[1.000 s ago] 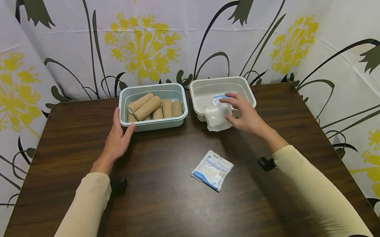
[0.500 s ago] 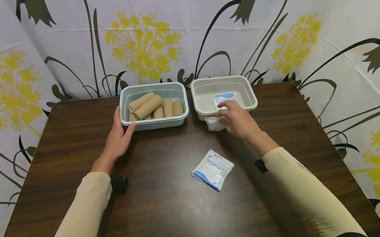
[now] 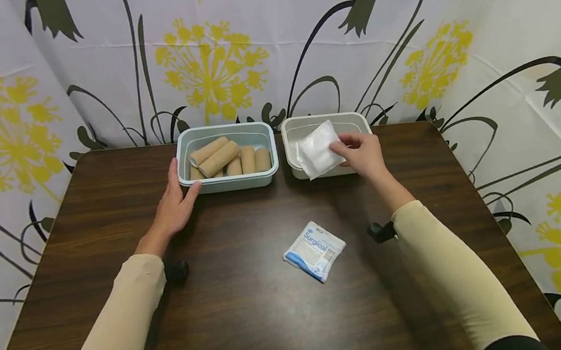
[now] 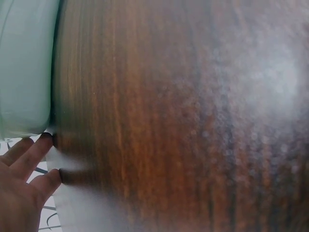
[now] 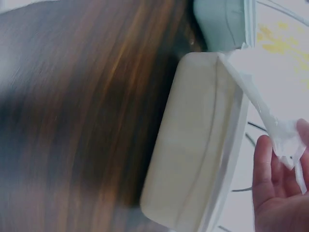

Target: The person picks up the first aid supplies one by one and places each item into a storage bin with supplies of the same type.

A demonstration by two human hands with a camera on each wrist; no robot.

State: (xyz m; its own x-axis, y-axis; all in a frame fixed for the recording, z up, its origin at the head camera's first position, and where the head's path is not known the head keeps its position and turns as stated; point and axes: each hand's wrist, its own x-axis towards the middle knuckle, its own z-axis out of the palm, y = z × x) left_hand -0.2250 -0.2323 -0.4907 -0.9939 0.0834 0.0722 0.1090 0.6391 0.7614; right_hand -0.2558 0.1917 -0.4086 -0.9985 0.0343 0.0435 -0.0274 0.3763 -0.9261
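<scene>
My right hand [image 3: 361,154] pinches a white gauze packet [image 3: 317,149] and holds it over the beige tub [image 3: 363,125] at the back right. In the right wrist view the packet [image 5: 260,104] hangs from my fingers [image 5: 270,188] above that tub [image 5: 203,145]. My left hand [image 3: 173,201] rests on the near left corner of the pale green tub [image 3: 265,127], thumb along its front wall; the left wrist view shows my fingers [image 4: 29,164] beside the tub [image 4: 24,67]. Several brown bandage rolls [image 3: 227,159] lie in the green tub. A second packet printed "Surgical" [image 3: 314,250] lies on the table.
The dark wooden table [image 3: 255,316] stands against a flowered curtain [image 3: 215,55] that wraps round the back and both sides. The two tubs sit side by side at the far edge.
My right hand has lifted the white packet from the table in front of the beige tub up over that tub. My left hand has stayed on the green tub.
</scene>
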